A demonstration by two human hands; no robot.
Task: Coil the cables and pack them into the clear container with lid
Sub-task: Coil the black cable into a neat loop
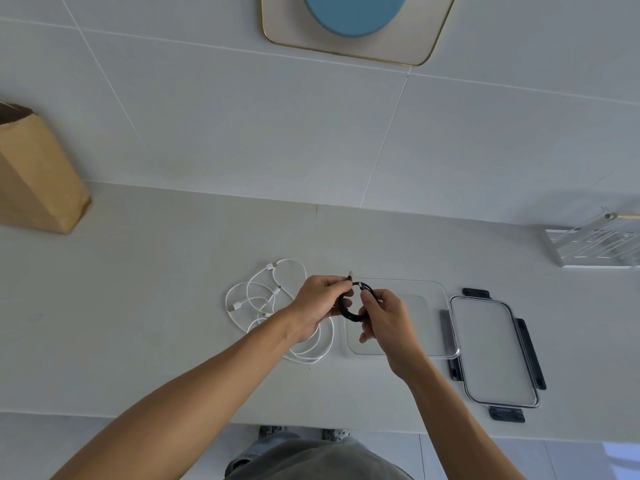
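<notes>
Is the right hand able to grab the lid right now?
Probably not yet: the right hand is busy gripping the black cable. The lid lies uncovered just right of the clear container.

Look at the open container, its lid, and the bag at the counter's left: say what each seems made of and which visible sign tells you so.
Container: probably clear, glossy plastic; the counter shows through it.
Lid: a similar clear panel with dark latches, likely matte plastic.
Bag: brown paper by the look, matte with sharp folds.
</notes>
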